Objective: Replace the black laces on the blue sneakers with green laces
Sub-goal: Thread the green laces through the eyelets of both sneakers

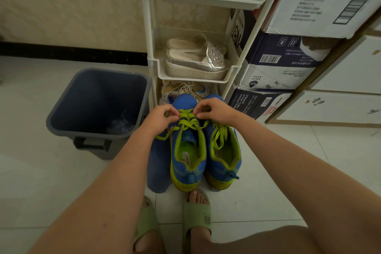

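Already done: no black lace shows on either shoe; the box-side sneaker (223,161) has green lacing through its eyelets, lying slack and, as far as I can tell, untied
In hand: the bin-side sneaker (187,163), where the green lace (188,121) crosses only near the toe end, one loose end trailing off toward the bin
Left hand (162,116): grip closed, fingertips pinching the green lace at the toe-end crossing
Right hand (214,110): grip closed likewise, pinching the same lace from the other side
Left to do: by my reading, thread the upper eyelets of the bin-side sneaker, even the ends, tie both shoes
Where the pair is: on the tiled floor (51,171), side by side and touching, toes toward the rack, heels just ahead of the person's slippers (198,214)
Around: grey bin (97,101) with clear plastic inside; white rack (151,47) holding silver shoes (198,62); stacked cartons (274,62); a blue shape beside the bin-side sneaker, too dim to name
In the way: nothing blocks the hands; the toes sit right at the rack's lowest tier, and the trailing end could snag
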